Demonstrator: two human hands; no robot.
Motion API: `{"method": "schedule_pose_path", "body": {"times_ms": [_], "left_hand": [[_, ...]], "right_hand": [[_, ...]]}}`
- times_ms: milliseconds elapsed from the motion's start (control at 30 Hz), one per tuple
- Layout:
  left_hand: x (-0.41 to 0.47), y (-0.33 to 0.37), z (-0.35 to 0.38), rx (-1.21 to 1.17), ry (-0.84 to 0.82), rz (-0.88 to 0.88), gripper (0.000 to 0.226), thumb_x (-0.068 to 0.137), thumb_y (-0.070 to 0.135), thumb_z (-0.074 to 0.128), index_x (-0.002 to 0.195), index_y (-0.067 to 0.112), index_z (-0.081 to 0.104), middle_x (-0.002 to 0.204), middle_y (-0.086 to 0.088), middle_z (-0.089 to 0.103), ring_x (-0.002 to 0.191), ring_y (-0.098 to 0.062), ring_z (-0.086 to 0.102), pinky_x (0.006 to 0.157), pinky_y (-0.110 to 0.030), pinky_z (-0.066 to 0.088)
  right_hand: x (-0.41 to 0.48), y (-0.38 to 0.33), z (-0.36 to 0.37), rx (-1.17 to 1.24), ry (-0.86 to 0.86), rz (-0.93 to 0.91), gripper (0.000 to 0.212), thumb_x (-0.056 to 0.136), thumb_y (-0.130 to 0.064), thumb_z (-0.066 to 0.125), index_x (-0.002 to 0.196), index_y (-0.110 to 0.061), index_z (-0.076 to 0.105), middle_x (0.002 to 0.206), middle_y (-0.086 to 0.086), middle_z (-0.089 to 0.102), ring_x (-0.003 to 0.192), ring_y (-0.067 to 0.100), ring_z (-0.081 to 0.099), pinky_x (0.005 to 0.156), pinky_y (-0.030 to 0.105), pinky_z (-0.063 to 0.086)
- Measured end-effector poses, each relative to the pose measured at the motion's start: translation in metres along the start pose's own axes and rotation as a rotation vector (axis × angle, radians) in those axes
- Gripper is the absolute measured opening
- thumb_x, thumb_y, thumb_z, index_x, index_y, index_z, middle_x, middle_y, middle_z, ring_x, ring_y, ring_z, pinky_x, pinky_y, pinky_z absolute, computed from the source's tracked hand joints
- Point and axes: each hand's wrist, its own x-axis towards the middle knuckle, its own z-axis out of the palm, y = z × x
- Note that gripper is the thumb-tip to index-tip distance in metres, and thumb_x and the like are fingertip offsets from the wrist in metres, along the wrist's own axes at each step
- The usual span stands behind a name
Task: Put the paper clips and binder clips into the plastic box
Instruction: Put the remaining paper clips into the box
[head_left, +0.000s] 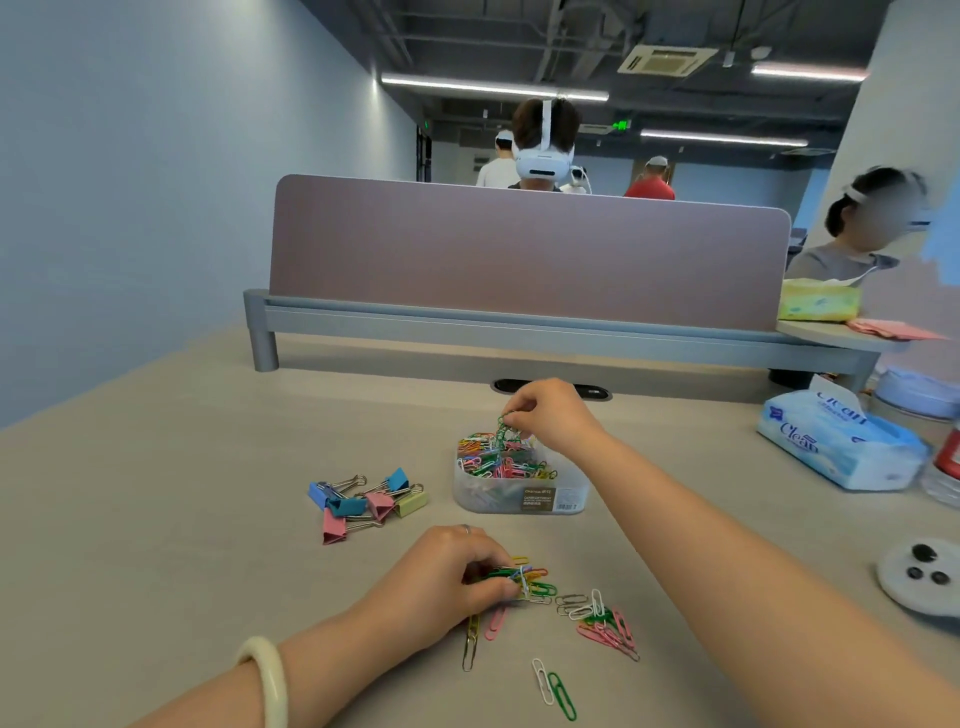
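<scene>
Over plastic box (474, 493), right hand (556, 415) pinches green clips (503, 429); left hand (447, 577) grips loose clips (527, 574) nearer.

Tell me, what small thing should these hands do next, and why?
Probably the right hand should open and drop the green paper clips it pinches: they hang just above the plastic box, which already holds a heap of clips. The left hand grips another bunch of paper clips on the table, ready to follow, and the binder clips lie beside the box.

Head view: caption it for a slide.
Right hand holds paper clips over plastic box; left hand grips loose clips; binder clips lie beside.
</scene>
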Motion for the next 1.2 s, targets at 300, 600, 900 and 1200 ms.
{"method": "schedule_pose_path", "body": {"times_ms": [300, 600, 900, 1200], "left_hand": [[0.011, 0.008, -0.009, -0.062, 0.0, -0.01, 0.006, 0.079, 0.026, 0.067, 0.081, 0.023, 0.07, 0.07, 0.013, 0.058, 0.072, 0.001, 0.052, 0.062, -0.008, 0.038], [0.111, -0.009, -0.051, -0.05, 0.172, -0.124, 0.012, 0.081, 0.019, 0.066, 0.078, 0.008, 0.068, 0.052, 0.004, 0.054, 0.044, -0.003, 0.046, 0.052, -0.024, 0.038], [0.163, -0.032, -0.036, 0.364, -0.081, -0.086, 0.018, 0.08, 0.019, 0.065, 0.09, 0.005, 0.07, 0.091, -0.013, 0.07, 0.081, -0.024, 0.06, 0.07, -0.028, 0.041], [0.161, -0.027, -0.035, 0.339, -0.189, -0.023, 0.024, 0.084, 0.011, 0.06, 0.107, 0.005, 0.065, 0.109, -0.012, 0.068, 0.099, -0.022, 0.061, 0.083, -0.023, 0.042]], "right_hand": [[-0.003, 0.015, 0.001, -0.061, -0.052, 0.058, 0.029, 0.093, -0.019, 0.043, 0.105, 0.0, 0.062, 0.104, 0.012, 0.069, 0.085, 0.017, 0.061, 0.086, 0.04, 0.048], [-0.06, 0.014, -0.033, 0.531, -0.047, 0.103, 0.03, 0.099, -0.017, 0.029, 0.118, -0.011, 0.052, 0.1, 0.01, 0.066, 0.082, 0.015, 0.067, 0.054, 0.019, 0.049], [-0.115, 0.021, -0.02, 0.659, -0.173, 0.115, 0.025, 0.097, -0.006, 0.034, 0.094, -0.017, 0.056, 0.081, 0.007, 0.066, 0.064, 0.006, 0.067, 0.06, 0.015, 0.052], [-0.135, 0.022, -0.008, 0.528, -0.259, 0.132, 0.022, 0.093, -0.009, 0.046, 0.103, -0.021, 0.061, 0.098, 0.003, 0.073, 0.093, 0.007, 0.068, 0.088, 0.015, 0.049]]}}
